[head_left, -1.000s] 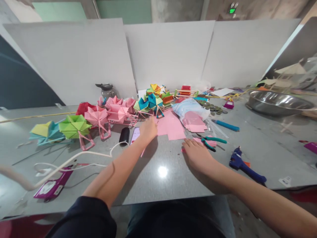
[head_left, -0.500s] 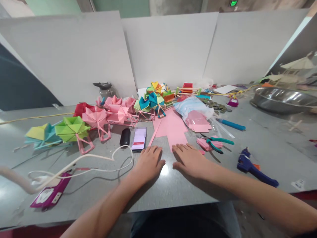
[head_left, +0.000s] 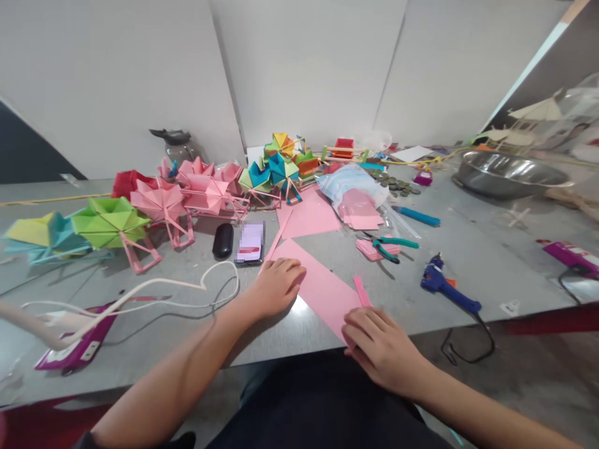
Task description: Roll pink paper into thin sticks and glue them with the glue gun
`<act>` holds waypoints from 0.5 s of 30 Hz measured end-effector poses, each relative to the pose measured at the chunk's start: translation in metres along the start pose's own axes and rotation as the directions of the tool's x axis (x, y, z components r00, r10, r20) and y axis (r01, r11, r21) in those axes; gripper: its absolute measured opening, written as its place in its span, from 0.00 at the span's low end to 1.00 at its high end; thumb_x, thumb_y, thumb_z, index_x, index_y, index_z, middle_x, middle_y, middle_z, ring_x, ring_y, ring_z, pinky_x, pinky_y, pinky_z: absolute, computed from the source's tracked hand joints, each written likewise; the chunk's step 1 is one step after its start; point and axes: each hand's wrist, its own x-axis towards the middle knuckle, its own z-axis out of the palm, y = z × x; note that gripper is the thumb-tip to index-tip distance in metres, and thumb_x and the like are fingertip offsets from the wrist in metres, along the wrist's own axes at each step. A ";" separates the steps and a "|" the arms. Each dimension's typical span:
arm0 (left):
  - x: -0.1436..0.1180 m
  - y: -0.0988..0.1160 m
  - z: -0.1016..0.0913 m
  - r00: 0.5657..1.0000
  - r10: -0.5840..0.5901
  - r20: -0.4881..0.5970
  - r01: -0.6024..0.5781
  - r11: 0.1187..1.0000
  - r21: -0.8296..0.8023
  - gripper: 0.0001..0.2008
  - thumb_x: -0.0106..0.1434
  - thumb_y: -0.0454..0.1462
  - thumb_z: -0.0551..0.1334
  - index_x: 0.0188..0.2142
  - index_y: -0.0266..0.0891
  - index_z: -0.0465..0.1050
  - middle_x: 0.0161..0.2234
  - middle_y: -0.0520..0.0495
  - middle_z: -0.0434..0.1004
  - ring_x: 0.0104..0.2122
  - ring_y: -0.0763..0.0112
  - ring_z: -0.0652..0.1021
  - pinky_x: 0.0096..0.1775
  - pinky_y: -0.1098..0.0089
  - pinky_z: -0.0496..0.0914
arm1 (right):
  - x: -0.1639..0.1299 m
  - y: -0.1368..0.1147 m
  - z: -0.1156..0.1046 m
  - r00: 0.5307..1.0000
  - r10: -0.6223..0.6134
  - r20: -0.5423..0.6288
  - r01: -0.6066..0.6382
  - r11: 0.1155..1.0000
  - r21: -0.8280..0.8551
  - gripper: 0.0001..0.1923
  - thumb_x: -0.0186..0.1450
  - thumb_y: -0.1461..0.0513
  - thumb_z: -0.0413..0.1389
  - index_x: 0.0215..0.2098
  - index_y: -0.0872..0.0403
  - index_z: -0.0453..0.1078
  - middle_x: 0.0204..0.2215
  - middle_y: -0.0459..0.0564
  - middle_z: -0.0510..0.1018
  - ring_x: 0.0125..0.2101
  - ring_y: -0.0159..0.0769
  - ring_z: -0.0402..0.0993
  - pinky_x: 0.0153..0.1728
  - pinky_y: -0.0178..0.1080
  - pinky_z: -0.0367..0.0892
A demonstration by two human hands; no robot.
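My right hand (head_left: 386,349) pinched the pink sheet (head_left: 324,290); beyond, my left hand (head_left: 276,287), loosely uncurled, touched it; uneven tugging risked creases.

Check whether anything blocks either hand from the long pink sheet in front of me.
Nothing visible does: the left hand and right hand both reach the long pink sheet. A darker pink strip lies by the right fingers, beside the sheet. What is under the palms is hidden.
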 end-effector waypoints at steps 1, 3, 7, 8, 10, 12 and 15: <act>0.000 0.000 0.000 1.000 0.019 0.015 -0.019 1.000 -0.003 0.19 0.72 0.39 0.57 0.60 0.42 0.74 0.64 0.37 0.74 0.63 0.49 0.72 0.64 0.48 0.62 | -0.005 0.005 -0.001 1.000 0.003 0.005 -0.003 1.000 0.018 0.09 0.74 0.60 0.56 0.49 0.53 0.74 0.50 0.59 0.81 0.52 0.51 0.76 0.55 0.54 0.70; 0.000 0.000 -0.001 0.998 0.055 0.042 -0.054 0.998 -0.008 0.20 0.72 0.42 0.59 0.61 0.41 0.74 0.66 0.37 0.72 0.65 0.49 0.70 0.66 0.49 0.61 | -0.016 0.019 -0.003 1.000 0.011 0.022 -0.012 0.999 0.051 0.14 0.76 0.54 0.54 0.52 0.54 0.74 0.55 0.62 0.79 0.57 0.54 0.74 0.58 0.57 0.70; -0.001 0.003 -0.001 0.992 0.093 0.081 -0.093 0.996 0.000 0.27 0.71 0.47 0.63 0.65 0.39 0.70 0.69 0.34 0.67 0.68 0.47 0.67 0.67 0.49 0.60 | -0.037 0.052 -0.003 0.998 0.058 -0.010 -0.058 0.997 0.045 0.29 0.76 0.43 0.49 0.60 0.56 0.72 0.60 0.66 0.76 0.61 0.57 0.72 0.60 0.60 0.69; -0.002 0.004 -0.001 0.991 0.094 0.093 -0.095 0.995 0.007 0.28 0.71 0.48 0.63 0.66 0.39 0.69 0.70 0.33 0.66 0.69 0.47 0.66 0.67 0.48 0.59 | -0.040 0.058 -0.003 0.996 0.081 -0.031 -0.080 0.996 0.032 0.31 0.76 0.42 0.48 0.61 0.56 0.71 0.61 0.67 0.75 0.61 0.58 0.71 0.60 0.60 0.69; -0.003 0.008 -0.001 0.988 0.096 0.124 -0.100 0.995 0.020 0.30 0.71 0.49 0.64 0.67 0.39 0.68 0.72 0.33 0.63 0.70 0.46 0.64 0.68 0.48 0.59 | -0.045 0.065 -0.003 0.992 0.092 -0.090 -0.093 0.996 -0.006 0.34 0.74 0.40 0.50 0.62 0.58 0.70 0.62 0.69 0.74 0.62 0.60 0.70 0.60 0.63 0.69; -0.004 0.013 -0.002 0.982 0.115 0.153 -0.122 0.992 0.036 0.31 0.71 0.49 0.64 0.68 0.39 0.67 0.72 0.34 0.62 0.71 0.47 0.63 0.68 0.48 0.58 | -0.046 0.063 -0.002 0.990 0.021 -0.139 -0.028 0.999 -0.044 0.34 0.72 0.41 0.56 0.63 0.57 0.70 0.62 0.69 0.74 0.64 0.62 0.69 0.61 0.64 0.67; -0.009 0.021 -0.003 0.976 0.150 0.160 -0.164 0.984 0.076 0.30 0.73 0.49 0.62 0.68 0.40 0.66 0.73 0.35 0.62 0.72 0.49 0.62 0.69 0.50 0.58 | -0.044 0.048 0.002 0.971 -0.132 -0.198 0.122 0.991 -0.062 0.19 0.72 0.57 0.59 0.59 0.53 0.74 0.57 0.61 0.80 0.62 0.54 0.72 0.61 0.58 0.69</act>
